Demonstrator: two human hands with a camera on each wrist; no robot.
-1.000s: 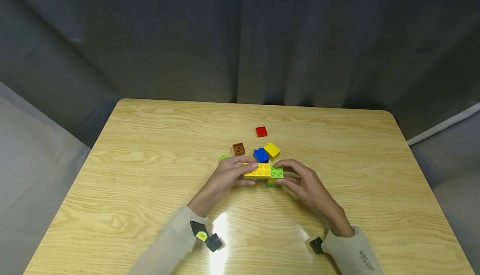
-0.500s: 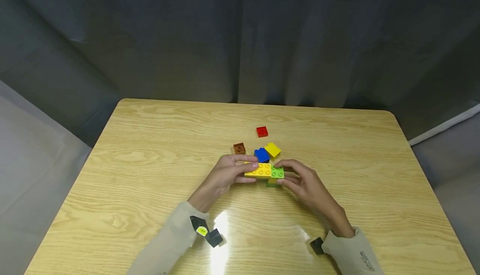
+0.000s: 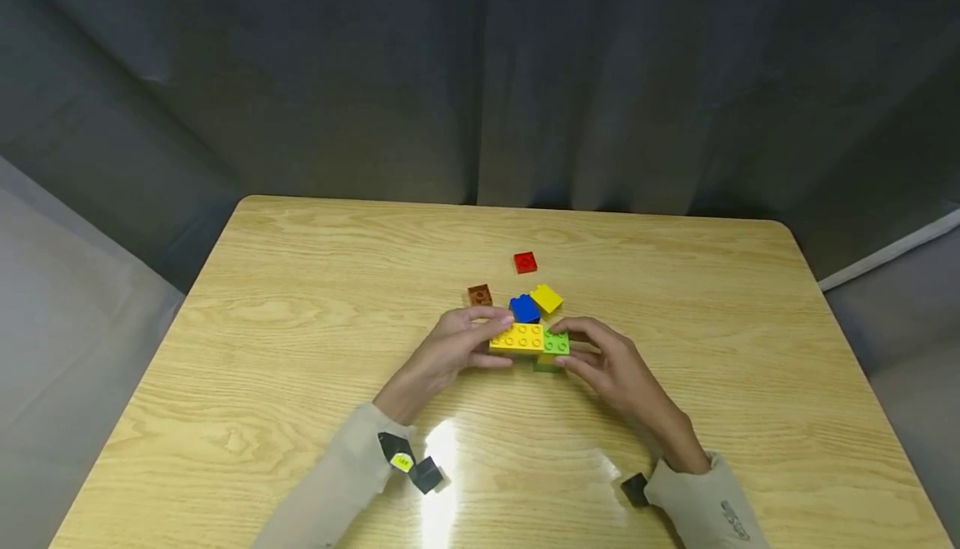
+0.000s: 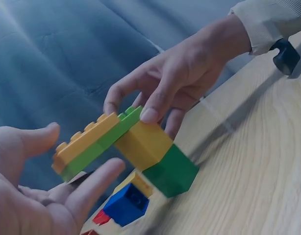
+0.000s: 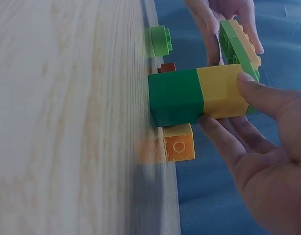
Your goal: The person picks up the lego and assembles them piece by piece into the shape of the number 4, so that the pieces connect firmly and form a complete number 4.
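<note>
A dark green block (image 4: 171,171) stands on the table with a yellow block (image 4: 144,143) stacked on it. Across the top runs a long light green brick (image 4: 97,150), overhanging to the left and carrying a long yellow brick (image 3: 525,337). My right hand (image 3: 613,363) grips this stack at its right end, thumb on one side and fingers on the other. Around the overhanging end is my left hand (image 3: 448,346), thumb above and fingers below. In the left wrist view that thumb stands apart from the bricks.
Just behind the stack lie a blue brick (image 3: 525,309) and another yellow brick (image 3: 547,299). A brown brick (image 3: 479,295) is behind the left hand, a red one (image 3: 525,262) farther back. The right wrist view shows a loose light green brick (image 5: 160,41). A dark curtain (image 3: 480,74) hangs beyond the table.
My left thumb has lifted off the long yellow brick and uncovered more studs. The loose light green brick is hidden behind the left hand in the head view. My right hand has barely moved.
</note>
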